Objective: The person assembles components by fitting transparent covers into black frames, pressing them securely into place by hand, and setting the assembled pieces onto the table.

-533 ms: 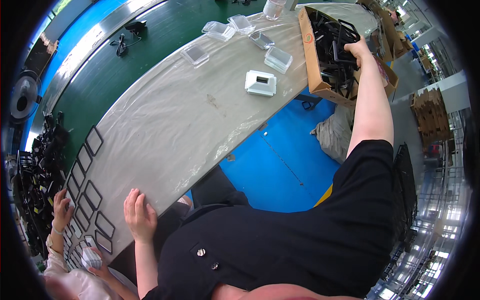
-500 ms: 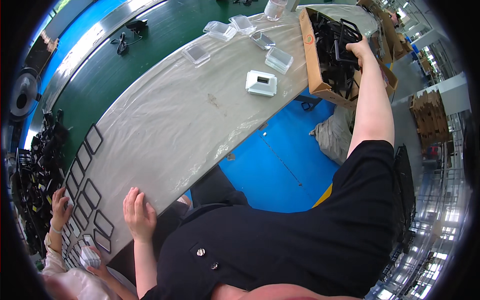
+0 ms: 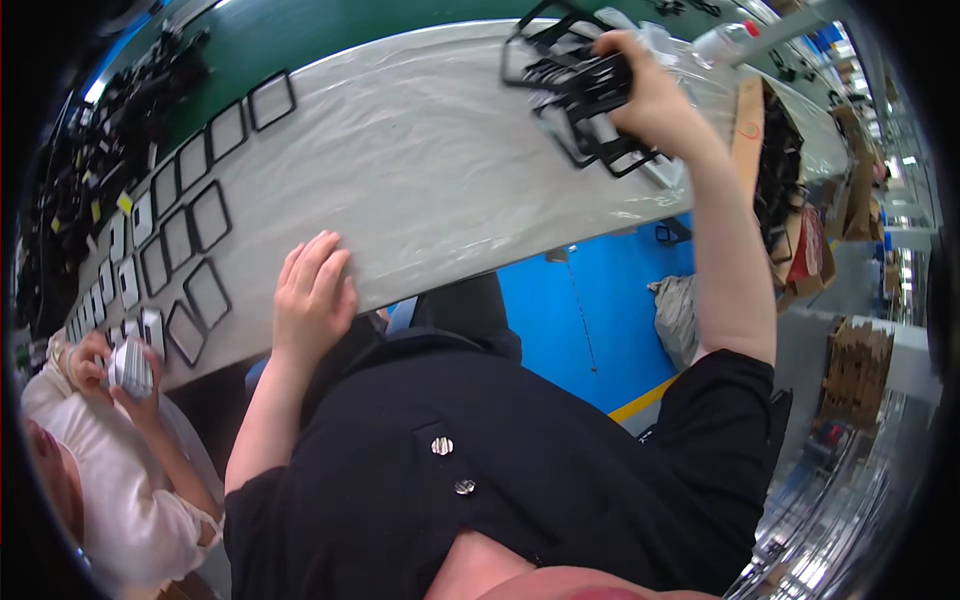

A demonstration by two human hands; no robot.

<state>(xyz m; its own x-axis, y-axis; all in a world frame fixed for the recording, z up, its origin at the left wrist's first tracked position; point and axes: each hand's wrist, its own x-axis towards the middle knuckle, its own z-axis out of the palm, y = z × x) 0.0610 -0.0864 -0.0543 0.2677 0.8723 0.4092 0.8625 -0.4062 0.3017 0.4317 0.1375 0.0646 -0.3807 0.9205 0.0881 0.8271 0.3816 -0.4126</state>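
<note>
Right hand: My right hand (image 3: 648,100) is closed around a tangled bunch of black frames (image 3: 590,85), thumb and fingers pressed on the cluster; motion blur hides exactly how many I have.
Where the bunch is: Over the far right part of the plastic-covered table (image 3: 430,150), its frames jutting out at several angles. I cannot tell whether the lowest one touches the surface.
Just changed: Half a second ago this hand was in the cardboard carton (image 3: 748,125); now it is to the left of it, with the bunch clear of the carton.
What that means: This handful is out, but none of it is laid flat; more dark parts (image 3: 780,165) remain in the carton.
Left hand: My left hand (image 3: 315,290) lies by the table's near edge, fingers nearly straight and close together, with nothing visible in its grasp.
Laid frames: Single black frames (image 3: 225,205) lie flat in rows to the left, well apart from the bunch.
Beside me: At lower left, a co-worker's hands (image 3: 88,365) hold a stack of pale pieces (image 3: 132,372).
Behind my right hand: A clear bottle (image 3: 720,46) with a red cap.
</note>
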